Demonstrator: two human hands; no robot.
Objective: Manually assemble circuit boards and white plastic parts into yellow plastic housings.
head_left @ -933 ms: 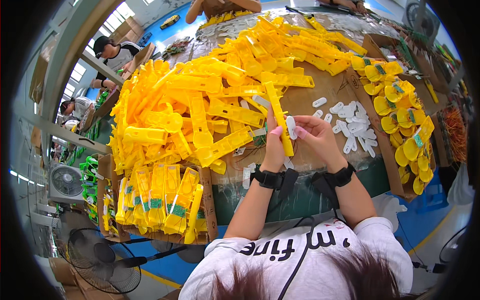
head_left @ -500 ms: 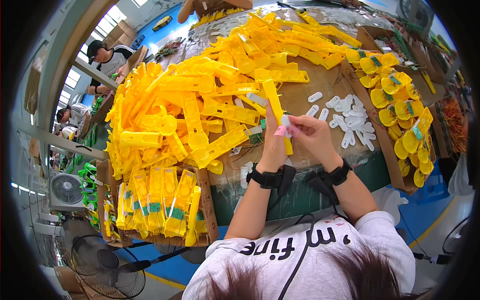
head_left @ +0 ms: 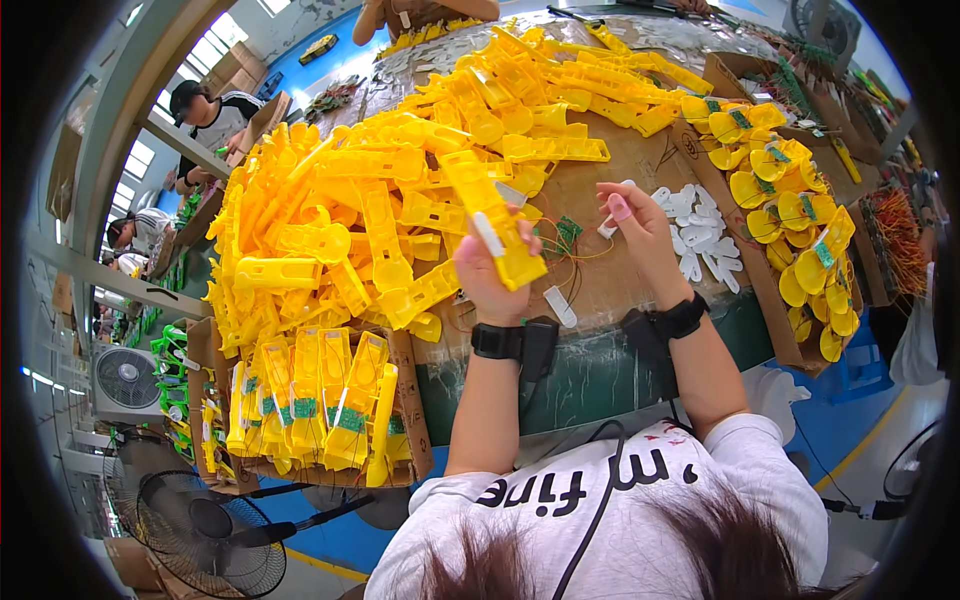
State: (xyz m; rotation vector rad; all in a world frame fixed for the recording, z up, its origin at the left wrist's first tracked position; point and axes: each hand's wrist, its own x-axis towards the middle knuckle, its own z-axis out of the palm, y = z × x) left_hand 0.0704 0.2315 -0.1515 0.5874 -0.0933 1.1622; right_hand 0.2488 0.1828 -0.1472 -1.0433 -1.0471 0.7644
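Note:
My left hand [head_left: 490, 280] grips a long yellow plastic housing [head_left: 475, 190], tilted with its upper end toward the heap. A white strip [head_left: 488, 235] shows on the housing's side. To the right, my right hand [head_left: 642, 235] pinches a small white piece [head_left: 606, 227] between thumb and fingertips, apart from the housing. Just beyond that hand lies a pile of white oval pieces [head_left: 705, 225]. Between my hands a green circuit board [head_left: 568, 232] with thin wires rests on the cardboard. Closer to me lies a white rectangular piece [head_left: 560, 307].
A large heap of yellow housings [head_left: 340, 200] covers the table's left and far side. At the near left stands a cardboard box [head_left: 408, 400] of housings with boards. Yellow round-ended parts [head_left: 800, 210] fill another box at right. A fan [head_left: 210, 520] stands lower left.
My hands have moved apart. The left one carried the yellow housing leftward and tilted it; the right one drew right with a small white piece. The board and wires between them came into view.

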